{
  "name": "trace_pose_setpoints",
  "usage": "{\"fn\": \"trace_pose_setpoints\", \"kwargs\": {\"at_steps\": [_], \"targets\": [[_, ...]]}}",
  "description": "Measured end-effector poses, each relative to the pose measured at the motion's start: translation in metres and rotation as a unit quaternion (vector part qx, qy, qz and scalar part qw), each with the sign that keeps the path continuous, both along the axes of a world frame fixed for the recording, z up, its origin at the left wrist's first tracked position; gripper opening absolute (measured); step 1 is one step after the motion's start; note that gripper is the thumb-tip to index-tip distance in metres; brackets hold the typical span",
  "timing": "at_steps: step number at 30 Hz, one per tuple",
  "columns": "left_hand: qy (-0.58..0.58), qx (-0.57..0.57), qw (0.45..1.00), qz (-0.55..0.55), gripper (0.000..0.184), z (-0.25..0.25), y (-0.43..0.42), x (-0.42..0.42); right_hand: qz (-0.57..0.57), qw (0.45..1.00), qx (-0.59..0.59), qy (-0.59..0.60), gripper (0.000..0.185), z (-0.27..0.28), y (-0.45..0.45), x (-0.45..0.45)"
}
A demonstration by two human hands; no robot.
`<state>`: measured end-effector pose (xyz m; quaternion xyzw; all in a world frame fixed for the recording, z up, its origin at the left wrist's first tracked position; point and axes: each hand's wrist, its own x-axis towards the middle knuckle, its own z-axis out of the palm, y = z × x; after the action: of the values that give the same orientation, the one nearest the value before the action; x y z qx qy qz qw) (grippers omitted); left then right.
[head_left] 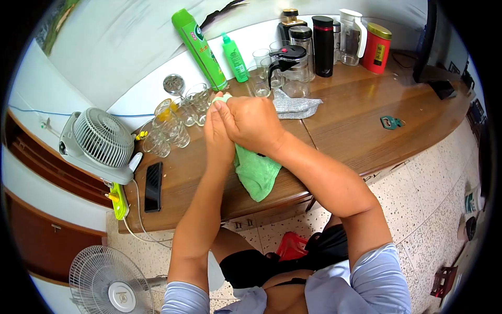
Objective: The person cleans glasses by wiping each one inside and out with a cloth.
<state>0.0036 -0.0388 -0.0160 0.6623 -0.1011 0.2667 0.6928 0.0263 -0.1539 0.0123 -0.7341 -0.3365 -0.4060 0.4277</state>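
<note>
A light green cloth [256, 172] hangs below my two hands over the brown table, with a small bit of pale green showing above the fingers. My right hand [256, 119] is closed in a fist around the cloth. Against it, my left hand [217, 125] is also closed on the cloth, thumb pointing up. Whether anything else lies inside the cloth is hidden. Left of my hands stand several clear drinking glasses [197, 95], some lying tipped. To the right a grey cloth [295, 106] lies beside a glass pitcher with a black lid [292, 52].
A green spray can [198, 48] and a green pump bottle [235, 58] stand behind. Further right are a black flask [323, 47] and a red tin [376, 49]. A small fan [103, 137], a phone [153, 187] and a power strip [119, 201] sit at left.
</note>
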Motion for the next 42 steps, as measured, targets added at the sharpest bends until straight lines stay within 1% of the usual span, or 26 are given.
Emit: {"fn": "trace_pose_setpoints", "kwargs": {"at_steps": [3, 4, 6, 9, 12, 15, 18, 21, 24, 27, 30, 33, 36, 39, 42], "targets": [[0.071, -0.062, 0.995, -0.035, 0.056, 0.001, 0.016, 0.002, 0.038, 0.999, -0.009, -0.027, 0.043, -0.002, 0.002, -0.007], [0.104, -0.102, 0.987, -0.061, 0.055, 0.004, 0.017, 0.001, 0.044, 0.999, -0.002, -0.032, 0.042, -0.002, 0.002, -0.007], [0.168, -0.181, 0.963, -0.113, 0.054, 0.013, 0.020, -0.001, 0.057, 0.997, 0.012, -0.044, 0.042, -0.001, 0.003, -0.008], [0.214, -0.229, 0.928, -0.201, 0.051, 0.007, 0.026, 0.000, 0.074, 0.994, 0.048, -0.059, 0.040, 0.003, -0.001, -0.005], [0.239, -0.184, 0.937, -0.176, 0.046, 0.016, 0.011, -0.011, 0.025, 0.995, 0.052, -0.086, 0.039, 0.007, -0.005, -0.002], [0.231, -0.176, 0.942, -0.168, 0.053, 0.024, -0.008, -0.013, -0.020, 0.994, 0.058, -0.095, 0.037, 0.011, -0.010, 0.004], [0.183, -0.175, 0.955, -0.155, 0.050, 0.021, -0.017, -0.021, -0.058, 0.995, 0.031, -0.074, 0.037, 0.011, -0.012, 0.008], [0.097, -0.081, 0.986, -0.104, 0.055, 0.009, -0.011, -0.012, -0.041, 0.998, 0.000, -0.040, 0.037, 0.010, -0.011, 0.003], [0.038, -0.011, 0.999, -0.013, 0.057, 0.003, -0.002, -0.005, -0.003, 1.000, -0.019, 0.025, 0.040, 0.005, -0.004, -0.002], [0.100, -0.071, 0.991, -0.053, 0.057, 0.008, 0.009, -0.003, 0.036, 0.999, 0.002, -0.001, 0.044, 0.000, 0.001, -0.005], [0.157, -0.195, 0.959, -0.135, 0.058, 0.008, 0.018, 0.000, 0.039, 0.998, -0.001, -0.042, 0.043, 0.000, 0.002, -0.008], [0.233, -0.190, 0.935, -0.190, 0.060, 0.005, 0.025, 0.001, 0.049, 0.994, 0.044, -0.087, 0.040, 0.002, 0.001, -0.003], [0.261, -0.177, 0.939, -0.134, 0.059, 0.015, 0.003, -0.009, -0.004, 0.992, 0.054, -0.114, 0.036, 0.010, -0.006, -0.002], [0.233, -0.179, 0.948, -0.119, 0.060, 0.029, -0.017, -0.021, -0.059, 0.993, 0.028, -0.101, 0.035, 0.010, -0.010, 0.005], [0.147, -0.117, 0.975, -0.120, 0.063, 0.013, -0.012, -0.010, -0.066, 0.996, -0.011, -0.060, 0.036, 0.011, -0.012, 0.002]]}}
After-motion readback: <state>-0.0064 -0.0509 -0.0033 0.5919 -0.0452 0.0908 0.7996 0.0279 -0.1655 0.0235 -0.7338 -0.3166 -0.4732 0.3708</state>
